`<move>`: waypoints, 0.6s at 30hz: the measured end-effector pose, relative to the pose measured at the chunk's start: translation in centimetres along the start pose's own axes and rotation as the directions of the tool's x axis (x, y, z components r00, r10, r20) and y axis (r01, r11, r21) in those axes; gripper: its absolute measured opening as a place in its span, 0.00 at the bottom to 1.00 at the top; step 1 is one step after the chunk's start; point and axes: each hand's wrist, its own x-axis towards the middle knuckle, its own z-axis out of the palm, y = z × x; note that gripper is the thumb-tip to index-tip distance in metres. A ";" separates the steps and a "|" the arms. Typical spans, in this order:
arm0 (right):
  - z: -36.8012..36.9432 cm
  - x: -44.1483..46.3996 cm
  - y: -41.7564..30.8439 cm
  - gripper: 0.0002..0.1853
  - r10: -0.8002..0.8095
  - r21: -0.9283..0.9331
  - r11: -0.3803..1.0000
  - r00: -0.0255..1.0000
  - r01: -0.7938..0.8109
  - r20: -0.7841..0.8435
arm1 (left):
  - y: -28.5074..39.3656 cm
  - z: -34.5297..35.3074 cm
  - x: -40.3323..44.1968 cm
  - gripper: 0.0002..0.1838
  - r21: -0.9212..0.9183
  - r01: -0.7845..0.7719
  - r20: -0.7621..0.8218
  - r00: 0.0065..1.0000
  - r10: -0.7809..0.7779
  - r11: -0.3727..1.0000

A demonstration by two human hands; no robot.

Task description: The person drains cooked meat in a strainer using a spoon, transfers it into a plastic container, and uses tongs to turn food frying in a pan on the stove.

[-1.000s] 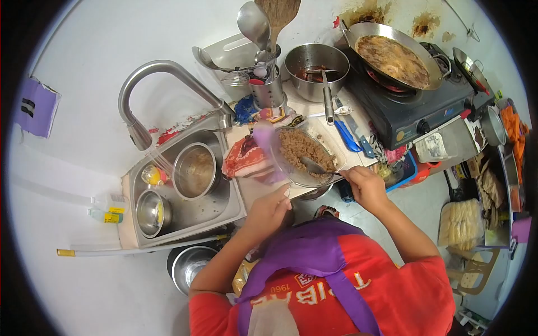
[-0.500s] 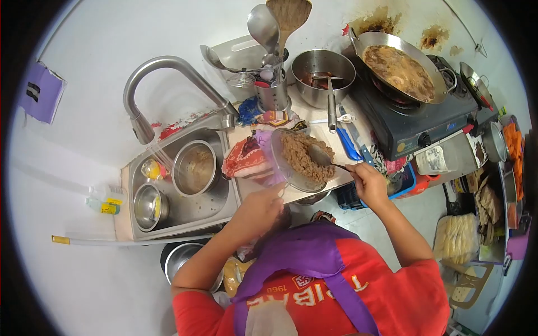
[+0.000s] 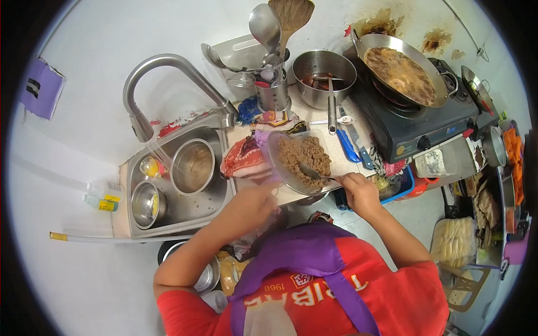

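Note:
My right hand (image 3: 360, 193) is closed around the handle of a metal spoon (image 3: 311, 172). The spoon's bowl is sunk into brown ground meat (image 3: 305, 151) in a clear plastic bowl (image 3: 274, 147). This bowl sits at the counter's front edge. My left hand (image 3: 255, 207) is just off the bowl's near left side, smeared by motion, so its fingers are unclear. A red and white patterned cloth (image 3: 242, 159) lies to the left of the bowl. Behind and right of it are a blue-handled tool (image 3: 348, 147) and a knife (image 3: 361, 151).
At left, the faucet (image 3: 168, 59) stands over a sink (image 3: 218, 201) holding a metal pot (image 3: 193, 166) and a smaller bowl (image 3: 148, 204). A saucepan (image 3: 322, 61) stands behind. On the stove (image 3: 443, 126), a wok (image 3: 400, 70) holds bubbling brown liquid.
My right hand has moved slightly left and down, drawing the spoon toward the near side of the meat. My left hand has shifted left, away from the bowl.

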 end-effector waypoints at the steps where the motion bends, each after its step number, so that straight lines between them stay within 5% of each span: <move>1: 0.3 0.1 0.2 0.14 -0.006 -0.032 0.999 1.000 0.005 -0.008 | -0.3 0.0 0.2 0.22 0.020 -0.066 -0.021 0.998 0.067 0.998; 18: 0.4 0.6 0.0 0.13 0.019 -0.016 1.000 1.000 -0.019 0.006 | 2.2 -3.3 0.2 0.20 0.208 -0.104 0.073 0.993 0.091 0.973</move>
